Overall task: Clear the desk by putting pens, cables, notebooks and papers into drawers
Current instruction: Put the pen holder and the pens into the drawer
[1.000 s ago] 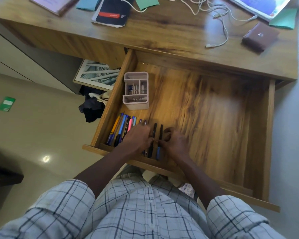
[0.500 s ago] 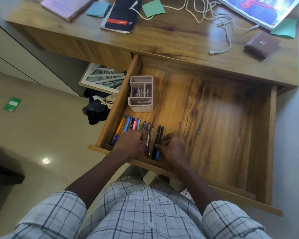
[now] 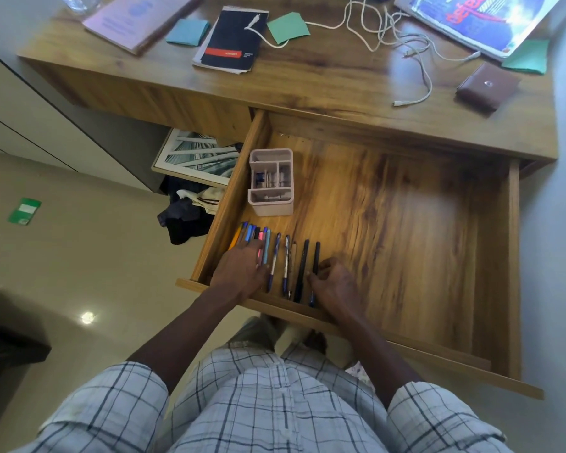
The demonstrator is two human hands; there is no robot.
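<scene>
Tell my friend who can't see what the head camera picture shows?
Two hands line up pens in an open wooden drawer: the left hand rests on the colourful ones, the right hand touches a black pen. Cables, notebooks and papers wait on the desk.

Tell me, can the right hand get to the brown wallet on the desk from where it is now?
Probably yes. The right hand rests in the open drawer beside the pens, and the brown wallet lies uncovered on the same side of the desk. Nothing blocks the way, though the arm must stretch forward.
</scene>
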